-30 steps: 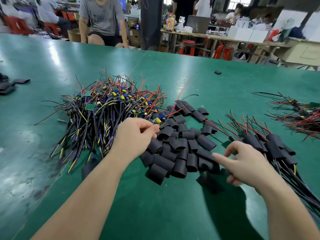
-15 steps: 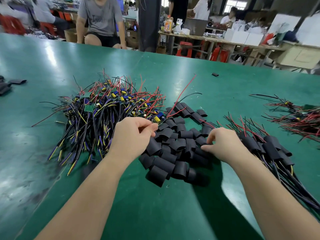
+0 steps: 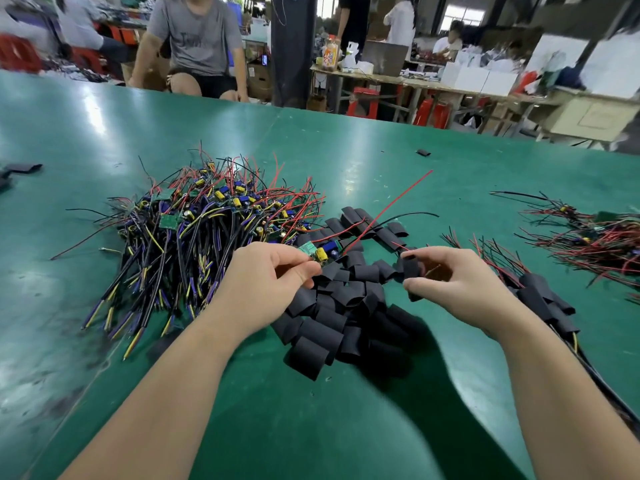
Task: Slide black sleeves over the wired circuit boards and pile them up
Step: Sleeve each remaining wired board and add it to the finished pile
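One head-worn wide-angle view faces forward and down, close over left hand [image 3: 268,284], right hand [image 3: 462,287] and green table [image 3: 346,431].

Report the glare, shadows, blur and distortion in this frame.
Head view: white glare streaks the table at far left and centre; a dark shadow lies under the arms, beside the sleeve pile; the background workshop is smeared, while the left hand pinching a board and the right hand holding a sleeve look fairly sharp; the table's far edge bows, a wide-angle effect.
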The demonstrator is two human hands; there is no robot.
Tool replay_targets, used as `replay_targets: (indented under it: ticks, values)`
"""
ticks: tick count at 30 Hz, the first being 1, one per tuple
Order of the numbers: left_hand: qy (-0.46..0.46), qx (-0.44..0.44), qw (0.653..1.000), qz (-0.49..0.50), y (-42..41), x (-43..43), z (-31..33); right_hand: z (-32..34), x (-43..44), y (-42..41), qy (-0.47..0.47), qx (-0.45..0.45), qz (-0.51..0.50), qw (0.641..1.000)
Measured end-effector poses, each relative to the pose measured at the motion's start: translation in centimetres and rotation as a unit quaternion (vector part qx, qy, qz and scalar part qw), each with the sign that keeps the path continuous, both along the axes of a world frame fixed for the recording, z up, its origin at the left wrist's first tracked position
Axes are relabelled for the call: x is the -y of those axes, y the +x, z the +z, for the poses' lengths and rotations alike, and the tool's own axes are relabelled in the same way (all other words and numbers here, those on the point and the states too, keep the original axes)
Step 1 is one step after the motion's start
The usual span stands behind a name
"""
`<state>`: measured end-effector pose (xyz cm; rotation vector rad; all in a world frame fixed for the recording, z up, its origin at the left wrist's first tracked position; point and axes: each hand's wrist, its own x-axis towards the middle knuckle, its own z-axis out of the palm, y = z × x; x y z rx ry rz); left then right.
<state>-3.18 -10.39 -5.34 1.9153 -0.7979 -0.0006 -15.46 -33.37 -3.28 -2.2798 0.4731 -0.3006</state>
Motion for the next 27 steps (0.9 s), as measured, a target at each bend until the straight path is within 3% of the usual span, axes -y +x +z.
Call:
replay_targets:
  ticks: [4,6,9,12,15,20,27]
  values:
    - [-0.008,0.005,1.000,-0.012,-0.1,-0.1,0.1,-0.8,-0.3,-0.8,0.229,0.141,-0.005,0.963]
    - [-0.010,0.008,1.000,-0.015,-0.2,-0.2,0.1,-0.8,-0.9,-0.7,0.406,0.227,-0.035,0.884]
    - [-0.019,0.015,1.000,-0.019,-0.3,-0.1,0.1,-0.3,-1.3,-1.0,0.606,0.313,-0.087,0.726]
    - [-0.034,0.037,0.998,-0.022,-0.5,0.1,0.0,0.0,-1.7,-1.1,0.688,0.336,-0.130,0.630]
    - [-0.041,0.073,0.996,-0.023,-0.9,0.3,0.0,0.2,-2.6,-0.8,0.725,0.360,-0.173,0.562]
    - [-0.036,0.124,0.991,-0.016,-1.3,0.7,-0.1,0.7,-3.6,-0.7,0.759,0.353,-0.152,0.526]
    - [-0.023,0.152,0.988,-0.009,-1.0,0.5,-0.3,1.4,-3.8,-1.2,0.758,0.357,-0.157,0.523]
